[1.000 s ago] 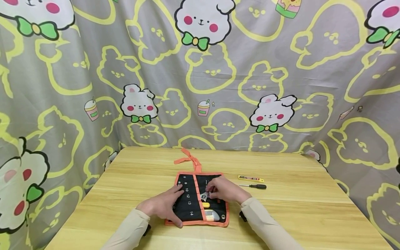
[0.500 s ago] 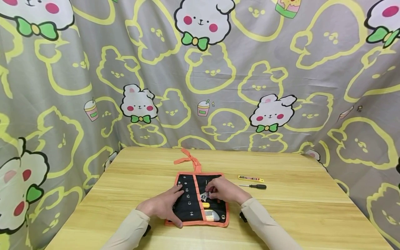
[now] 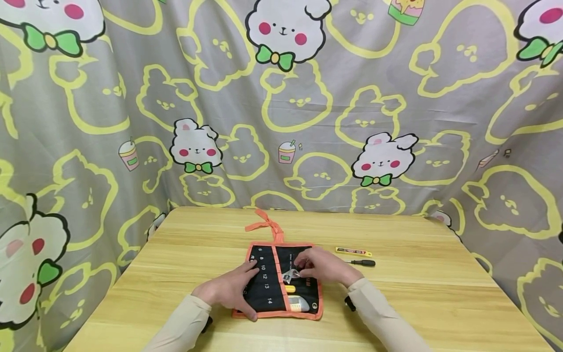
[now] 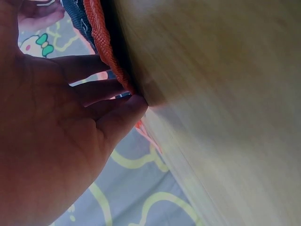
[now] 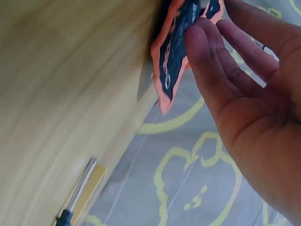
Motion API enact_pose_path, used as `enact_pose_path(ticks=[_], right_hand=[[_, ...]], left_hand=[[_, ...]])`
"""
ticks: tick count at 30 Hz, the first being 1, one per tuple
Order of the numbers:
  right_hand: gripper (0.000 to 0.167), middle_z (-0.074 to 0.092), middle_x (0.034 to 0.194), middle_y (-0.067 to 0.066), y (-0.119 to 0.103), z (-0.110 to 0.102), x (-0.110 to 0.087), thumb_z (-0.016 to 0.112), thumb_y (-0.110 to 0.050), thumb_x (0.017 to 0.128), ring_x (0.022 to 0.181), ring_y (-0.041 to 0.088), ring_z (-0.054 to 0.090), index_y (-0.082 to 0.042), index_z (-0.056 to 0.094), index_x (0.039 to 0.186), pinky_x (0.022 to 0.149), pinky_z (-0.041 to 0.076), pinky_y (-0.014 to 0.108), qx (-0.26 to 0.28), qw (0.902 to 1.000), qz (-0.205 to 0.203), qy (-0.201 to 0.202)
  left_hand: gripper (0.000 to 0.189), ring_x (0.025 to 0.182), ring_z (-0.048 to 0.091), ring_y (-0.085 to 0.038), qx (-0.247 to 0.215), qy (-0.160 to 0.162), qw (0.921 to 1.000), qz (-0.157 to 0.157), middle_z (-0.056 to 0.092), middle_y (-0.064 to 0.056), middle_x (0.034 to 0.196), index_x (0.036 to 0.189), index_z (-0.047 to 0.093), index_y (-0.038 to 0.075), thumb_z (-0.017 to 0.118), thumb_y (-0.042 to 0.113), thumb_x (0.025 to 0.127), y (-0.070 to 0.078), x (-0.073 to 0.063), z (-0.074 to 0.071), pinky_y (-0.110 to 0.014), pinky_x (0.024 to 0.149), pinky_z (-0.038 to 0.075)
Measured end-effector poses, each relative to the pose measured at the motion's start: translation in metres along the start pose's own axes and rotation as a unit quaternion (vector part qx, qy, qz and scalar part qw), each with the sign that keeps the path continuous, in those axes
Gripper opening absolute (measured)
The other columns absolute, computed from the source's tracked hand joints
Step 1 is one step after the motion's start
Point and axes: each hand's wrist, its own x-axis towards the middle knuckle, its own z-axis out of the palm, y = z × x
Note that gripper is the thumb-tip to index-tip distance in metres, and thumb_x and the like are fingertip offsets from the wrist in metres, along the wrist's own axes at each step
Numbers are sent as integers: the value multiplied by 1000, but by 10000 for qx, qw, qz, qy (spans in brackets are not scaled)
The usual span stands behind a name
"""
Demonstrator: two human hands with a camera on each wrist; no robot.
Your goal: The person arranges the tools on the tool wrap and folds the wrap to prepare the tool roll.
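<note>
A black tool pouch (image 3: pixel 264 293) with orange trim lies unrolled on the wooden table, its left part printed with size numbers. My left hand (image 3: pixel 230 286) rests on its left edge, fingers spread on the fabric, thumb at the near corner; in the left wrist view, that thumb touches the orange trim (image 4: pixel 101 37). Over the right part hovers my right hand (image 3: pixel 323 266), fingertips close beside the silver head of an adjustable wrench (image 3: pixel 290 276) tucked in a pocket. Loosely bent fingers (image 5: pixel 200 47) with a gap to the thumb show in the right wrist view.
Beside the wrench, a yellow handle (image 3: pixel 290 289) and a grey-yellow utility knife (image 3: pixel 299 303) sit in pockets. Right of the pouch lie a black-handled screwdriver (image 3: pixel 364 263) and a yellow flat case (image 3: pixel 353 252). Orange ties (image 3: pixel 269 225) stretch behind it. A patterned curtain (image 3: pixel 281 122) borders the table.
My right hand has shifted slightly right and its fingers have loosened, so more of the wrench head shows. The left hand has stayed on the pouch.
</note>
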Motion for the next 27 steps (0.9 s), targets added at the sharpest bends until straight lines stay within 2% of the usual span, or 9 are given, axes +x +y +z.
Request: enact_pose_path(ticks=[6, 12, 19, 27], right_hand=[[22, 74, 102, 4, 7, -9, -9, 75, -10, 93, 87, 12, 67, -4, 74, 115, 77, 58, 31, 18, 9999, -1, 132], [24, 74, 104, 8, 16, -19, -19, 74, -8, 94, 88, 14, 68, -2, 74, 117, 73, 57, 28, 117, 9997, 20, 232], [23, 74, 101, 5, 27, -29, -33, 74, -9, 94, 85, 12, 66, -1, 74, 115, 68, 55, 24, 104, 9988, 176, 451], [23, 75, 103, 9, 43, -40, -49, 75, -10, 93, 85, 9, 65, -1, 74, 114, 71, 55, 25, -83, 9976, 242, 651]], left_hand=[[116, 155, 23, -38, -3, 33, 10000, -9, 21, -16, 169, 156, 39, 0, 95, 49, 67, 1, -1, 0, -56, 120, 31], [115, 155, 23, -38, -14, -13, 10000, 18, 21, -15, 169, 156, 38, 1, 94, 50, 68, 1, 0, -1, -56, 120, 32], [116, 155, 24, -39, 31, 29, 10000, -18, 21, -17, 169, 155, 39, 0, 94, 50, 67, 2, 0, -1, -56, 121, 31], [115, 155, 24, -37, 13, -12, 10000, -76, 22, -15, 169, 156, 39, 2, 94, 50, 67, 2, -1, -1, -56, 120, 32]])
